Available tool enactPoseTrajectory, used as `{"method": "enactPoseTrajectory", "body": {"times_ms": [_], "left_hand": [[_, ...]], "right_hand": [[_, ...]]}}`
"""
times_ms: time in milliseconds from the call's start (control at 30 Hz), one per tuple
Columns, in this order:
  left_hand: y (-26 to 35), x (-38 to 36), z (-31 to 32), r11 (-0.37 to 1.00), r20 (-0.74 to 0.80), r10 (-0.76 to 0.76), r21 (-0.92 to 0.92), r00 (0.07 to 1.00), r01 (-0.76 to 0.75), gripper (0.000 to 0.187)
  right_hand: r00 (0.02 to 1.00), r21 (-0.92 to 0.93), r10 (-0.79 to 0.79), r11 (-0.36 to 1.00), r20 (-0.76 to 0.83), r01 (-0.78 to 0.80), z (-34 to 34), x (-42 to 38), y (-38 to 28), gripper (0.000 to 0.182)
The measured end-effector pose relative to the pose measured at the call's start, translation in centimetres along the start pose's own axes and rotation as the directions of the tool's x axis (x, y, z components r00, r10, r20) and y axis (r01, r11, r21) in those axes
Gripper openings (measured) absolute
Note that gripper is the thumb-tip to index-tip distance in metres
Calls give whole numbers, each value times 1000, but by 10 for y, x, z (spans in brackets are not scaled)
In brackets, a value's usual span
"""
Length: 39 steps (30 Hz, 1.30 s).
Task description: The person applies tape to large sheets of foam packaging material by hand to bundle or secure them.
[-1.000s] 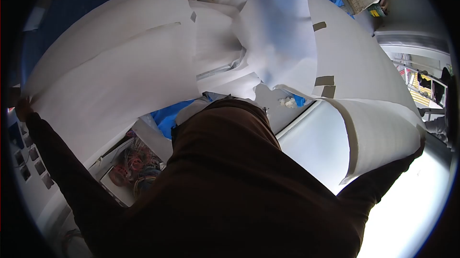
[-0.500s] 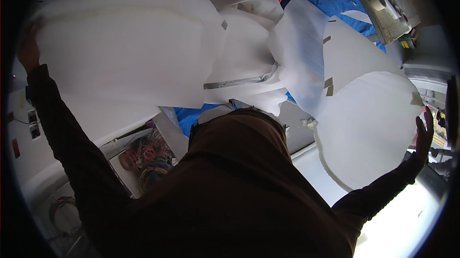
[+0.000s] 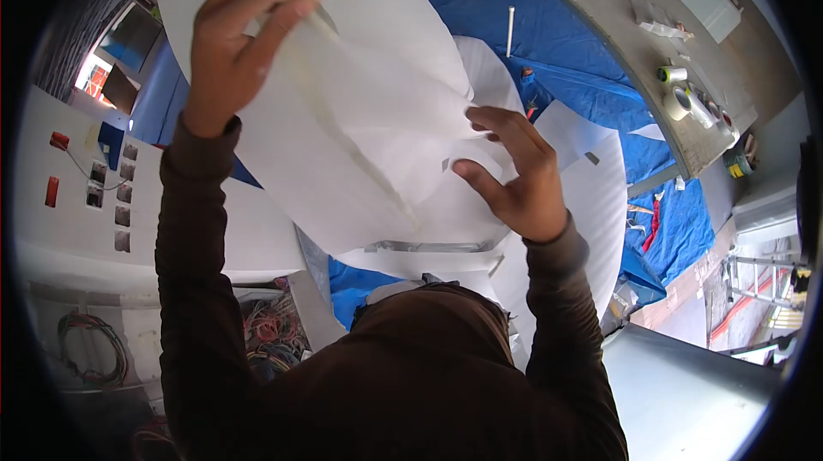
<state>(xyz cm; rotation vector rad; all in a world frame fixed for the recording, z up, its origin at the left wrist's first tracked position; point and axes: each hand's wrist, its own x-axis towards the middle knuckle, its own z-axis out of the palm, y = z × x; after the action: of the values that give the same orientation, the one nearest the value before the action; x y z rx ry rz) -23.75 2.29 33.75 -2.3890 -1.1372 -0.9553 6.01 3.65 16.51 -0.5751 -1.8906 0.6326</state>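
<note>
Left hand (image 3: 236, 41) pinching white sheet (image 3: 369, 144) top edge; right hand (image 3: 514, 174) open, fingers spread against it.

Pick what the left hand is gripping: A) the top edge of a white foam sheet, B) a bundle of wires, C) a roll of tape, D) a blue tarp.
A: the left hand pinches the upper edge of the white foam sheet, while the tape rolls sit on the bench.

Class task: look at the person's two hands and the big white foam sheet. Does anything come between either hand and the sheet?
Nothing visible does. The left hand grips the white foam sheet near its top edge, and the right hand touches it directly.
</note>
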Motion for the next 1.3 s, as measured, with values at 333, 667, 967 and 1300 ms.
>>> {"method": "enactPoseTrajectory", "body": {"times_ms": [333, 667, 967, 1300], "left_hand": [[98, -8, 122, 580, 68, -477, -724, 876, 373, 10], [130, -78, 158, 816, 219, -93, -543, 971, 200, 12], [140, -135, 170, 707, 375, -210, -580, 903, 405, 15], [-26, -369, 278, 122, -88, -986, 207, 143, 971, 50]], "right_hand": [[923, 401, 357, 873, -142, -276, -23, 15, 14, 15], [988, -309, 65, 945, -141, -106, -58, -53, 63, 102], [888, -147, 428, 902, 170, -407, -3, -111, 113, 12], [818, -33, 573, 818, -46, -574, 32, -109, 211, 77]]}}
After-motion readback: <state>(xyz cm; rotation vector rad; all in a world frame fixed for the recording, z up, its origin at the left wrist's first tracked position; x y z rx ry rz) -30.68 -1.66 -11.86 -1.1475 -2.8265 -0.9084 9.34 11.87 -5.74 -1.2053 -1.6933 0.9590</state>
